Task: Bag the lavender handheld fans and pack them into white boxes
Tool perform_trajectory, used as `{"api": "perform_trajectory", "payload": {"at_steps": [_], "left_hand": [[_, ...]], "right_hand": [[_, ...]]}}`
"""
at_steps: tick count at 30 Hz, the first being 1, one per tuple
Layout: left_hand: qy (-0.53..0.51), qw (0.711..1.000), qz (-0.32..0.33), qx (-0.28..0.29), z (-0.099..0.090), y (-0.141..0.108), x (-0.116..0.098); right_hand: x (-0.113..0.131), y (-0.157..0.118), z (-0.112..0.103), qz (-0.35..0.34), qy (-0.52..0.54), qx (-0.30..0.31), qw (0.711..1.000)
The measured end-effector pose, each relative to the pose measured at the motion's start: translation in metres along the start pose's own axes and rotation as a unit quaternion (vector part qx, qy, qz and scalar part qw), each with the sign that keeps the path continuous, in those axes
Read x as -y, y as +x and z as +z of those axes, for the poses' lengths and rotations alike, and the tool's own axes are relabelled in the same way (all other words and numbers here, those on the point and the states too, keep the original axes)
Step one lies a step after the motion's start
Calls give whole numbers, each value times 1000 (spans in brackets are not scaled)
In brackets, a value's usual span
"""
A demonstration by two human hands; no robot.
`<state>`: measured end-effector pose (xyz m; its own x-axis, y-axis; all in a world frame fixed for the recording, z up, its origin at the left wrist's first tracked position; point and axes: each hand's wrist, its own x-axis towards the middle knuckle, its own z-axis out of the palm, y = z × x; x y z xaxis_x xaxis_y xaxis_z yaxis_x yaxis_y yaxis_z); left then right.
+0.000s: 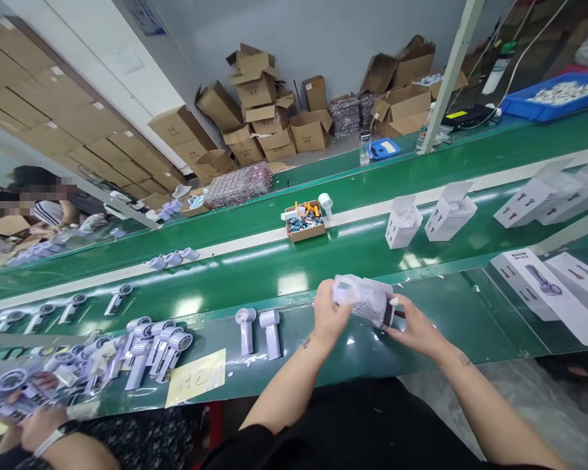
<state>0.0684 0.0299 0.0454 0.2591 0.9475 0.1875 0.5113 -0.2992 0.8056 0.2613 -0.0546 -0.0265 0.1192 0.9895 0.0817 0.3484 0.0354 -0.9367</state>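
Head view: pale bubble-wrap pouch (pixel 371 305)

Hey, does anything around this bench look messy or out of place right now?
Mostly the cardboard boxes by the back wall: they're stacked unevenly, some tipped, with flaps open. Also, the lilac fans at the left are heaped in a jumble, while two matching ones nearby sit neatly apart.
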Motion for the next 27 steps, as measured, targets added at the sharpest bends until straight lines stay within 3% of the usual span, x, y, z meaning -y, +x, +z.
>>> {"api": "perform_trajectory", "payload": {"at_steps": [2,5,8,12,14,16,18,20,22,24,27], "left_hand": [[159,983,71,56,9,-9,-7],[311,927,134,159,29,-19,-19],[359,891,207,186,45,-29,-20],[372,850,318,194,53,-37,2],[385,839,330,198,58,-34,14],[389,830,339,210,66,-30,23],[385,828,338,227,73,-28,28],[380,830,324,249,77,-29,33],[371,835,300,272,74,-29,37],[353,853,262,282,67,-25,41],[332,889,189,255,53,0,42]], "right_hand": [[-3,0,3,-38,-8,10,999],[-10,0,2,-35,-5,-2,999],[-15,-4,-2,-12,4,-5,1000],[-21,-17,-17,-7,35,27,999],[-32,-30,-41,12,17,-27,999],[-55,-51,-80,68,-89,-167,980],[-87,-78,-127,152,-284,-295,899],[-120,-103,-171,200,-415,-306,833],[-146,-116,-202,153,-474,-239,834],[-159,-117,-219,66,-512,-198,833],[-151,-100,-222,-52,-554,-243,795]]}}
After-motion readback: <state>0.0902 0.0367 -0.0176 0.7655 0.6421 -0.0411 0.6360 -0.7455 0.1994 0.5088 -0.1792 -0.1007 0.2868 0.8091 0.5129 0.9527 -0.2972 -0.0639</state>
